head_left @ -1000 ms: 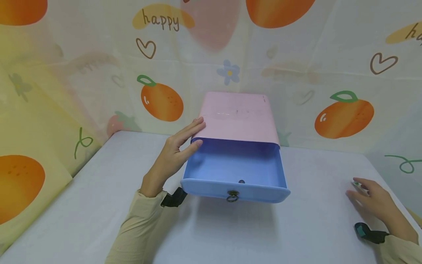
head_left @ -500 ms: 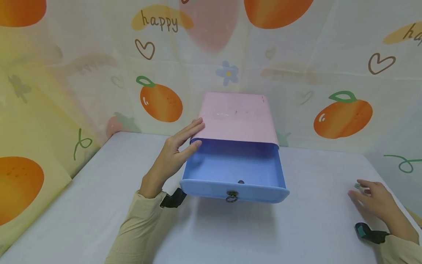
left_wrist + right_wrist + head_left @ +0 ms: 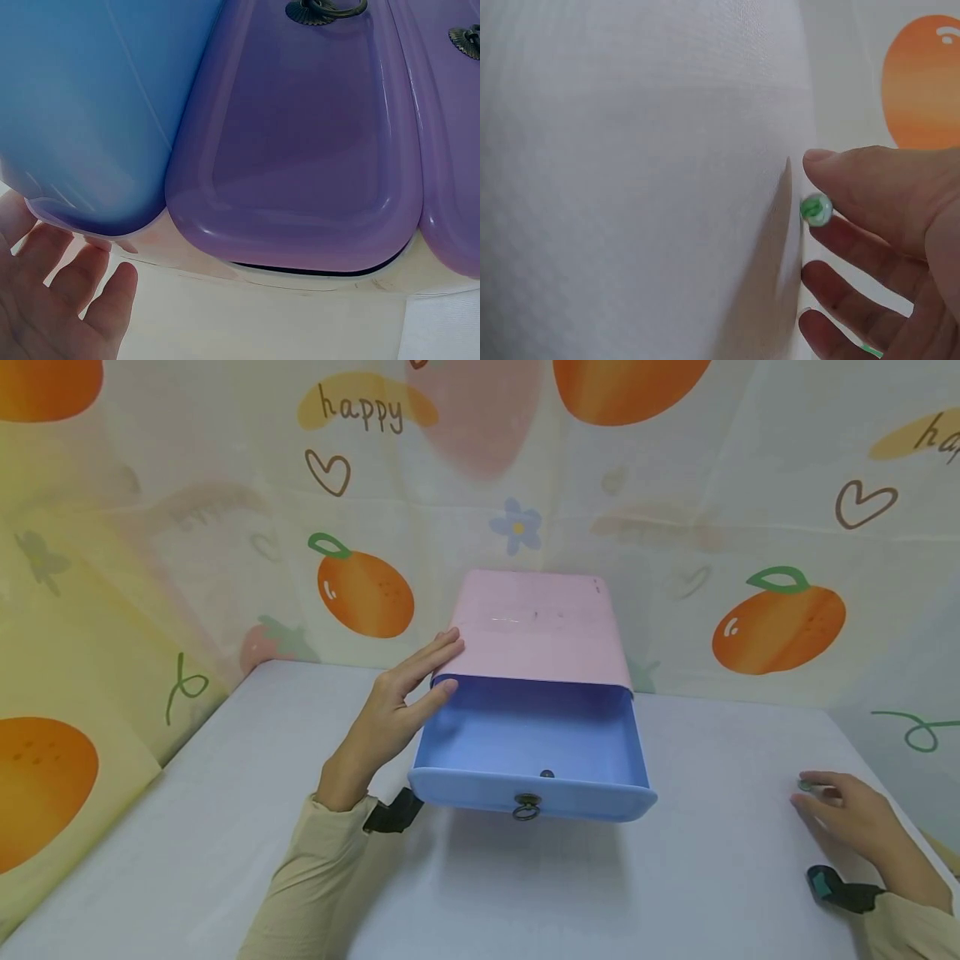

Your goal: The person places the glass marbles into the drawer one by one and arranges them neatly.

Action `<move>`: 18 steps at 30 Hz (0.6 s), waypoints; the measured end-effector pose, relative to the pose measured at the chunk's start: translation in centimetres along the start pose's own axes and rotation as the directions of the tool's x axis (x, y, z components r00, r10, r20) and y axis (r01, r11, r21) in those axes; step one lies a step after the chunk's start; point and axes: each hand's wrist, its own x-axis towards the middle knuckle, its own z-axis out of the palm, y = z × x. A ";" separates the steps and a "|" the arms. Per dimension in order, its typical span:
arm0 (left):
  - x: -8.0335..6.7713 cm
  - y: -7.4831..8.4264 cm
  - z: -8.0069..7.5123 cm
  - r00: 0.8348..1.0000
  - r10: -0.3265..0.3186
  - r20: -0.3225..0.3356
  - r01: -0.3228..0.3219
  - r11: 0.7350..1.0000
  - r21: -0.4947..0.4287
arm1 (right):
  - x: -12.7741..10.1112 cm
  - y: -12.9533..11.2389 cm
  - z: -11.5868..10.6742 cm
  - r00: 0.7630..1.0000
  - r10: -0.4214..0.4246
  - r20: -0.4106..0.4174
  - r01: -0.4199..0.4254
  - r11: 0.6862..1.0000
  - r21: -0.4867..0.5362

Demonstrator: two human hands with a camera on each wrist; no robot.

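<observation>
Left hand (image 3: 390, 714) rests flat, fingers straight, against the pink cabinet (image 3: 540, 627); right hand (image 3: 851, 822) pinches a little green marble (image 3: 815, 210).

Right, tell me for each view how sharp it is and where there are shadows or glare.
Head view: sharp, evenly lit, with a soft shadow under the blue drawer and faint glare on the pink cabinet top. Left wrist view: very close, the left hand soft, sheen on the purple drawer front. Right wrist view: bright cloth, the marble and right hand slightly soft, a thin shadow beside them.
</observation>
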 end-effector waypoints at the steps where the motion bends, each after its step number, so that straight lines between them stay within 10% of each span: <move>1: 0.0 0.0 0.0 1.000 0.001 -0.001 -0.001 1.000 0.001 | 0.0 -0.1 0.1 1.000 -0.006 -0.010 0.006 1.000 0.002; 18: 0.0 -0.1 -0.1 1.000 0.006 0.002 -0.006 1.000 0.003 | 0.2 -0.5 0.5 0.995 -0.097 -0.026 0.096 0.995 -0.032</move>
